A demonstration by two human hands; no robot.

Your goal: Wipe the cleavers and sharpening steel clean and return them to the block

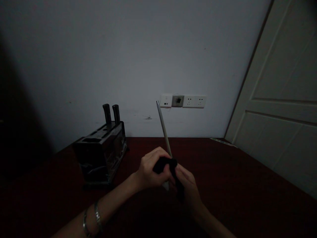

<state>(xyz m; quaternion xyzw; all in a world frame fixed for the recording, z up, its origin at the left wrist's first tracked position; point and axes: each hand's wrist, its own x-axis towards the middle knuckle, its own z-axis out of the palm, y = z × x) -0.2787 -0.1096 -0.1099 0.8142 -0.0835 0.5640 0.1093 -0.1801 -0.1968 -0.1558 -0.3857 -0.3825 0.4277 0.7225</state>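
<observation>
A long pale rod (163,127) stands nearly upright over the dark red table (235,178), its tip leaning slightly left. My left hand (150,172) is closed around its lower part, together with a dark cloth-like thing (163,164) wrapped at the rod. My right hand (188,186) is closed just below and to the right, gripping the dark handle end (178,185). Both hands touch each other in the middle of the table. Bracelets (91,219) sit on my left wrist.
A black knife block (101,153) with two dark handles (112,115) sticking up stands at the back left. Wall sockets (183,100) are on the pale wall behind. A white door (284,99) is on the right. The room is dim.
</observation>
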